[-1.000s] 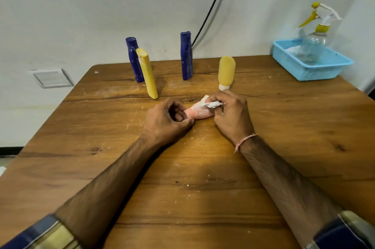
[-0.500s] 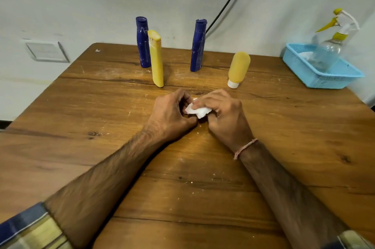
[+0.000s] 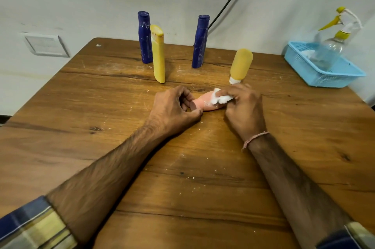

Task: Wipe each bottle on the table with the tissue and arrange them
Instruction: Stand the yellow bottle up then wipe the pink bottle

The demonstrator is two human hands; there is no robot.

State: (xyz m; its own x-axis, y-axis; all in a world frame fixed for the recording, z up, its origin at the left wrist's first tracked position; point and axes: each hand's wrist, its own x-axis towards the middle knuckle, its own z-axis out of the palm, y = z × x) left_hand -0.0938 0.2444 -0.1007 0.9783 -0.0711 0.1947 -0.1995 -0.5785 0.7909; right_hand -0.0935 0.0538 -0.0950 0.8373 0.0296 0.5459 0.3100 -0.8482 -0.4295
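Observation:
A small pink bottle (image 3: 205, 103) lies on its side on the wooden table (image 3: 101, 106), between my hands. My left hand (image 3: 174, 109) pinches its cap end with curled fingers. My right hand (image 3: 243, 106) grips a crumpled white tissue (image 3: 220, 98) and presses it on the bottle's far end. Behind stand two dark blue bottles (image 3: 145, 36) (image 3: 200, 41), a tall yellow bottle (image 3: 158, 53) and a short rounded yellow bottle (image 3: 241, 65) resting on its white cap.
A light blue basket (image 3: 324, 74) sits at the table's back right corner with a clear spray bottle (image 3: 332, 46) inside. A black cable (image 3: 229, 3) runs down the wall behind. A wall plate (image 3: 46, 45) is at left.
The tissue in my right hand slid along the pink bottle toward its right end, uncovering the bottle's body. The view also shifted a little.

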